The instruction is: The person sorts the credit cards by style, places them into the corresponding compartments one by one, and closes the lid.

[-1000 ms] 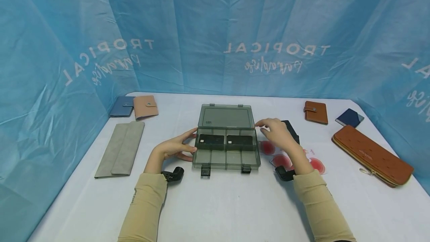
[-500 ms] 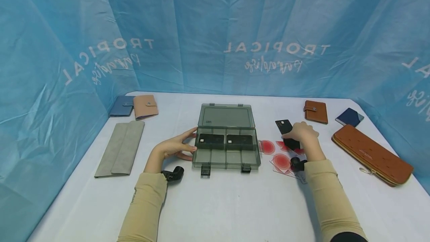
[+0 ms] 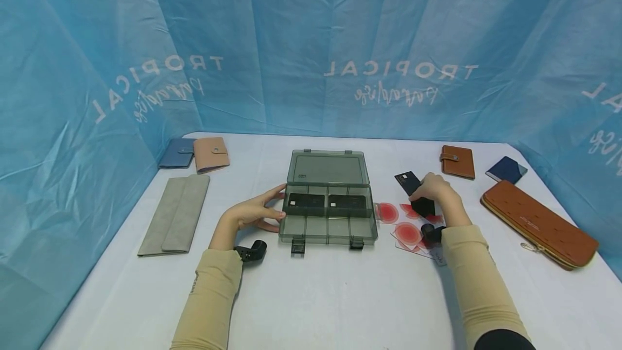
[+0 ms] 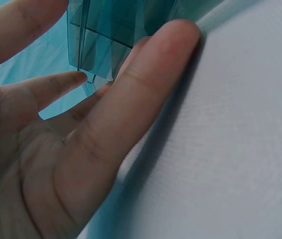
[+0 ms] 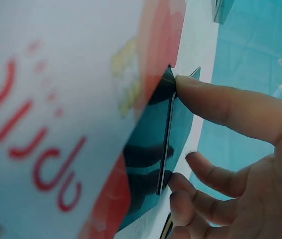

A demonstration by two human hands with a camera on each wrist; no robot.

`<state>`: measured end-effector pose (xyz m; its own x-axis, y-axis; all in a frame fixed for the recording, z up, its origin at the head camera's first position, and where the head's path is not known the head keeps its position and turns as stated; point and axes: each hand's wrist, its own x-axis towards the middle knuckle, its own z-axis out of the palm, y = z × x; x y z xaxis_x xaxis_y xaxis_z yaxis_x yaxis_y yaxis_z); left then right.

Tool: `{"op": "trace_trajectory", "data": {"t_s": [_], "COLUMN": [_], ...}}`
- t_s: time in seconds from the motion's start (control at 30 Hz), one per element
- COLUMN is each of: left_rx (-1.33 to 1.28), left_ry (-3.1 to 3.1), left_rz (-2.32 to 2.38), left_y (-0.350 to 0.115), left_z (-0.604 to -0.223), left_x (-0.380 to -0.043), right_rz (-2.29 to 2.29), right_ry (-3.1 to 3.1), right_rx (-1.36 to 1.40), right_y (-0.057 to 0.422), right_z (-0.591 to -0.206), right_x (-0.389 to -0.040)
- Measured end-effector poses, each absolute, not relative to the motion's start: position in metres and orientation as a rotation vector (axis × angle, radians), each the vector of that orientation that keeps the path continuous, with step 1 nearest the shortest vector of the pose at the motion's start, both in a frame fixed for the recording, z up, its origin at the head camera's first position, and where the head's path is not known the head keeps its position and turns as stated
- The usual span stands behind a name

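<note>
A translucent green compartment box (image 3: pixel 330 169) stands with its lid raised at the table's middle. Two black cards with chips, a left one (image 3: pixel 306 202) and a right one (image 3: pixel 347 203), lie in its rear compartments. My left hand (image 3: pixel 250 213) rests against the box's left side, fingers spread and fairly straight, thumb at the side wall. To the right of the box, my right hand (image 3: pixel 437 187) pinches a black card (image 3: pixel 407 180) between thumb and fingertips at opposite edges. In the right wrist view that card's thin edge (image 5: pixel 166 144) shows over another glossy black card (image 5: pixel 143 164).
Several red-and-white cards (image 3: pixel 407 234) lie right of the box. On the left are a grey folder (image 3: pixel 175 215), a tan wallet (image 3: pixel 211 154) and a blue wallet (image 3: pixel 176 154). Rightward lie a brown wallet (image 3: pixel 458 162), a navy booklet (image 3: pixel 505 169) and a brown zip wallet (image 3: pixel 539 223).
My right hand has moved from the box's right edge rightward to the black cards and taken hold of one, which has shifted slightly. The left hand and box have stayed put.
</note>
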<state>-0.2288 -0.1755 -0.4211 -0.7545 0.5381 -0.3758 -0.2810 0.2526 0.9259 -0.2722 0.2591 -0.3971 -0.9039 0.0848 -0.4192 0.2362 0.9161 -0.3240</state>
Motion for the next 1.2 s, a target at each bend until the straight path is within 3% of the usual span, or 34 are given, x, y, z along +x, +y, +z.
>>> {"op": "trace_trajectory", "data": {"t_s": [0.63, 0.87, 1.2], "left_rx": [0.242, 0.232, 0.228], "left_ry": [1.873, 1.882, 1.879], "left_rz": [1.565, 1.570, 1.563], "left_y": [-0.175, -0.176, -0.176], "left_z": [-0.420, -0.422, -0.421], "left_x": [-0.229, -0.229, -0.229], "right_rz": [-1.056, -1.423, -1.326], "right_ry": [2.790, 2.531, 2.462], "right_rx": [0.086, -0.063, -0.381], "right_y": [0.252, 0.218, 0.152], "right_z": [-0.389, -0.361, -0.341], "right_x": [-0.273, -0.265, -0.256]}}
